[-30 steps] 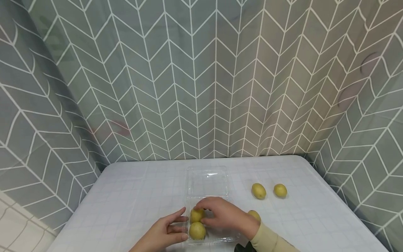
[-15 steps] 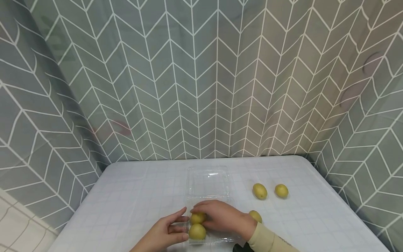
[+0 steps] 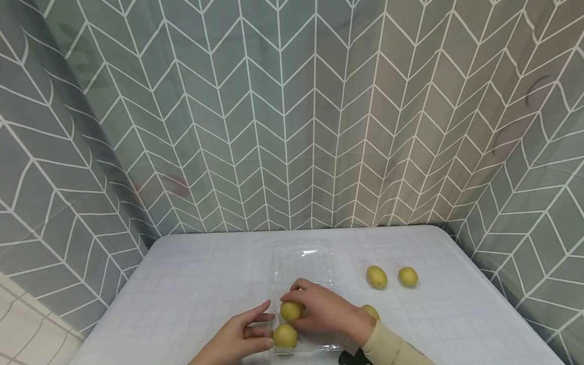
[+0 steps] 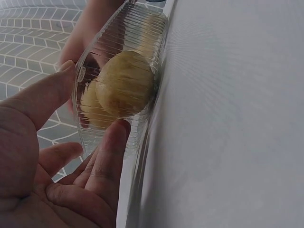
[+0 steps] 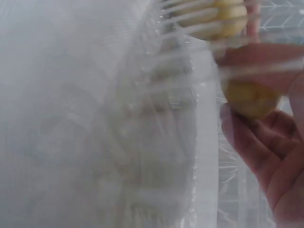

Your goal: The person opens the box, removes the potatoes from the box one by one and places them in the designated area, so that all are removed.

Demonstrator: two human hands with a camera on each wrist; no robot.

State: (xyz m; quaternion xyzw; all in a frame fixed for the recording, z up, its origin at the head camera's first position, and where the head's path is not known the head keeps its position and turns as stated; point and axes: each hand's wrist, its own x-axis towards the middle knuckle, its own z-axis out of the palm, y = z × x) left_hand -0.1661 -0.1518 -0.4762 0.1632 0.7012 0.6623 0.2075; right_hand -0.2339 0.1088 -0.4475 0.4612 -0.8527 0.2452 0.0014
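A clear plastic clamshell box [image 3: 319, 349] lies on the table with its lid [image 3: 301, 261] folded back, away from me. Inside, at its left side, one lemon [image 3: 285, 336] sits in the near corner. My right hand [image 3: 326, 306] reaches in from the right and pinches a second lemon [image 3: 292, 311] just beyond it; in the right wrist view, thumb and fingers lie on either side of this lemon [image 5: 254, 99]. My left hand [image 3: 239, 332] rests against the box's left wall, its fingers fairly straight. The left wrist view shows fingertips at the ribbed wall [image 4: 137, 52].
Two lemons, one [image 3: 376, 277] beside another [image 3: 408, 277], lie on the white cloth right of the box. Another lemon [image 3: 371, 312] is partly hidden behind my right wrist. A black object [image 3: 353, 357] shows under the right sleeve. Patterned curtains [image 3: 292, 126] surround the table.
The pinched lemon has shifted slightly away from me and to the right, leaving a small gap to the near lemon. My right knuckles have risen; the left hand stays in place.
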